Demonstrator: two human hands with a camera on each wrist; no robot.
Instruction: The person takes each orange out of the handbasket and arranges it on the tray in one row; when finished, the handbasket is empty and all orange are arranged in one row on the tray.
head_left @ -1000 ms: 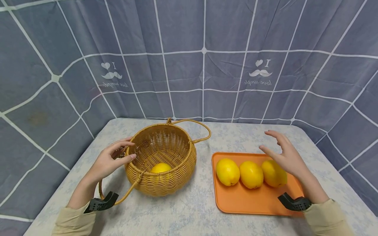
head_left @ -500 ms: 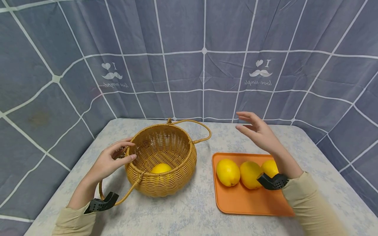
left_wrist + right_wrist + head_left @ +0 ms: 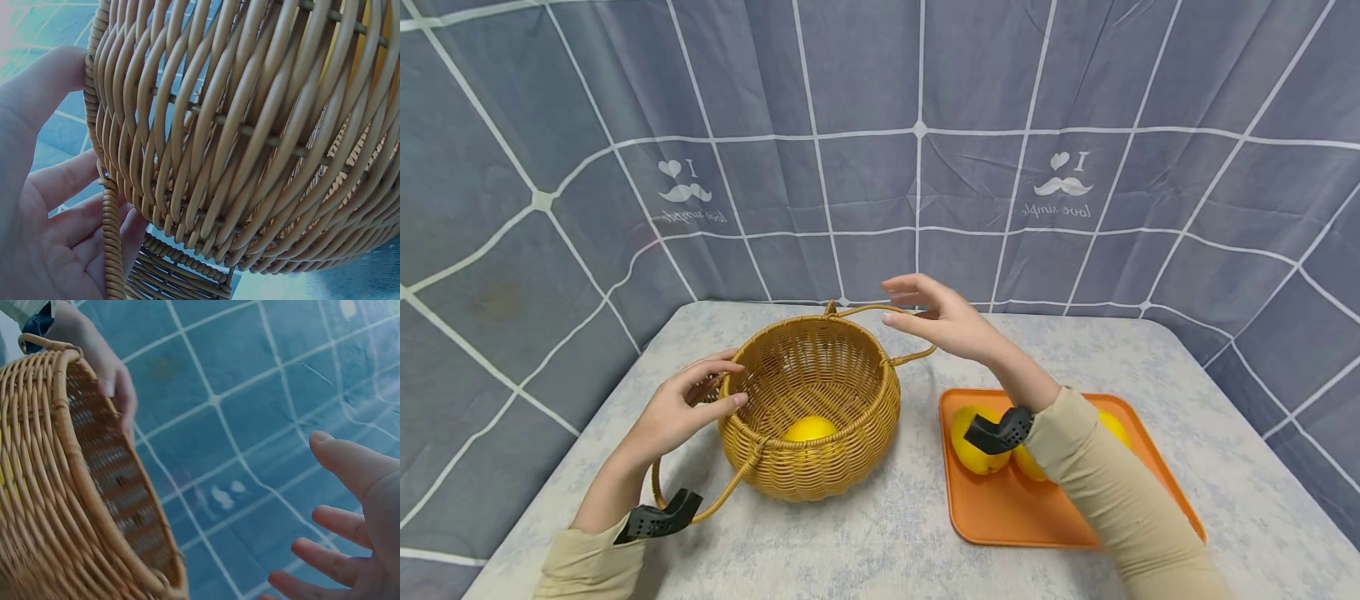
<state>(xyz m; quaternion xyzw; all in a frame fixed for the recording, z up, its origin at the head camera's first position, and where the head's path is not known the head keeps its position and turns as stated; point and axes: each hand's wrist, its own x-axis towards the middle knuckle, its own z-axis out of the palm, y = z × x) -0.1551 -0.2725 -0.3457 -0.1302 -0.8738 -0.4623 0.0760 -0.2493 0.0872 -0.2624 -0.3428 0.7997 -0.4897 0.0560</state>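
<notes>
A round wicker basket (image 3: 850, 462) stands on the left half of the table, with one lemon (image 3: 810, 428) inside. My left hand (image 3: 677, 408) holds the basket's left rim, thumb at the near part and fingers at the outside; in the left wrist view its fingers (image 3: 69, 181) lie behind the left handle (image 3: 112, 244). Above the basket's right handle (image 3: 917, 357) hovers my right hand (image 3: 946, 323), fingers spread and bare of any object. The right wrist view shows that thumb (image 3: 350, 459) and fingers apart from the basket rim (image 3: 94, 494).
An orange tray (image 3: 1015, 521) lies at the right with lemons on it: one at its left (image 3: 973, 454), another (image 3: 1028, 465) beside it, and a third (image 3: 1115, 425) partly behind my right sleeve (image 3: 1105, 475). A grey checked curtain (image 3: 865, 183) surrounds the table.
My right hand has swept left from above the tray to the basket's right handle, its forearm now crossing over the lemons. My left hand and the basket stay put.
</notes>
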